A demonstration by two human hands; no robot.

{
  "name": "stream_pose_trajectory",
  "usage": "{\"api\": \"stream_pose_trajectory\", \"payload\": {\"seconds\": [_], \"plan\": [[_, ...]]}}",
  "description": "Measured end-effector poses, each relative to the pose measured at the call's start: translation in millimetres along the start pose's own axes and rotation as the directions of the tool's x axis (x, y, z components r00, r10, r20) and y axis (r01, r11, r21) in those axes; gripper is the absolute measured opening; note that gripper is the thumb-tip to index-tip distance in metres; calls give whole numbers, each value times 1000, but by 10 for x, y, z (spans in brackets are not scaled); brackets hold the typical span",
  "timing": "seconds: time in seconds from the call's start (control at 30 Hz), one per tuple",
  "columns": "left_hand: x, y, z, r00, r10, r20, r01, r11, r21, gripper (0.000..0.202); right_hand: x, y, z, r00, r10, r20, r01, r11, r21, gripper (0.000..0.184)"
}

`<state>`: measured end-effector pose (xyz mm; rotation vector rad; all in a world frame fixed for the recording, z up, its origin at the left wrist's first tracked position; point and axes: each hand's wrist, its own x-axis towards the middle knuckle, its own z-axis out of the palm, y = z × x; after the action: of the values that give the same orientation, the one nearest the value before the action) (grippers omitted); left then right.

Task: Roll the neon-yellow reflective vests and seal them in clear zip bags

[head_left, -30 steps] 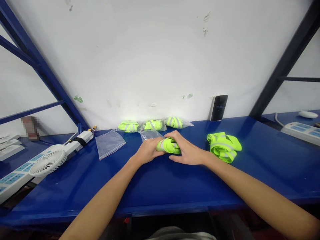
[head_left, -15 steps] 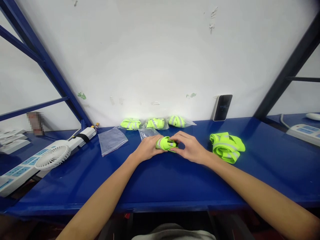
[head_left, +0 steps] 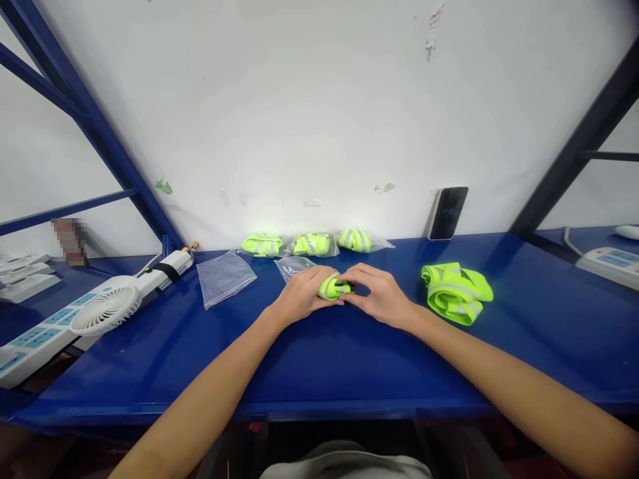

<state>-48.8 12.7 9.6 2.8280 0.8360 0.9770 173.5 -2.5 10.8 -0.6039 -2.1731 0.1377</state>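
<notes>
A rolled-up neon-yellow reflective strap (head_left: 331, 287) with a dark part at its right end is held just above the blue table (head_left: 319, 366). My left hand (head_left: 303, 296) wraps around its left side. The fingertips and thumb of my right hand (head_left: 382, 296) pinch its right end. Behind my left hand lies a clear plastic bag (head_left: 292, 267), partly hidden. Another flat clear bag (head_left: 226, 278) rests further left. To the right of my right hand sits a loosely folded neon-yellow reflective strap (head_left: 456, 293).
Three bagged neon-yellow rolls, one of them the middle roll (head_left: 312, 244), line the wall. A phone (head_left: 448, 213) leans at the back right. On the left are a white fan (head_left: 106, 311) and a power strip (head_left: 54, 326). Blue frame posts (head_left: 107, 126) flank the table.
My left fingers have shifted further over the roll, covering more of its left side. Both hands still hold it in about the same place. The view has moved slightly.
</notes>
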Motion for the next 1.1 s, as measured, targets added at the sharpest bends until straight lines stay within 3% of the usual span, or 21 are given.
{"api": "stream_pose_trajectory", "payload": {"seconds": [0.2,0.33,0.43,0.5,0.6,0.67,0.77,0.93,1.1], "plan": [[26,46,51,997,-2,-81,8,997,82,53,-20,-10,19,992,13,-122,-19,998,-52,18],[2,6,72,998,-41,-55,41,999,1,49,3,6,-45,997,70,-13,-70,998,1,19],[-16,-16,30,986,-113,-121,99,988,-116,51,17,42,-99,992,124,7,-124,989,81,31],[-12,-16,6,959,-207,-194,164,962,-216,53,11,71,-104,979,198,41,-203,965,167,38],[10,-19,26,865,-429,-262,281,845,-455,52,-6,91,-63,934,316,164,-355,866,351,47],[22,-30,73,815,-532,-227,302,726,-618,52,-8,74,-31,916,366,163,-400,825,399,47],[26,-45,148,809,-571,-137,296,597,-746,52,2,23,-11,917,391,79,-392,849,353,37],[19,-17,194,810,-582,-73,305,523,-796,51,20,-24,-39,958,288,13,-282,928,244,46],[30,20,209,797,-603,-40,332,492,-805,50,64,-38,-98,951,296,91,-309,906,287,40]]}}
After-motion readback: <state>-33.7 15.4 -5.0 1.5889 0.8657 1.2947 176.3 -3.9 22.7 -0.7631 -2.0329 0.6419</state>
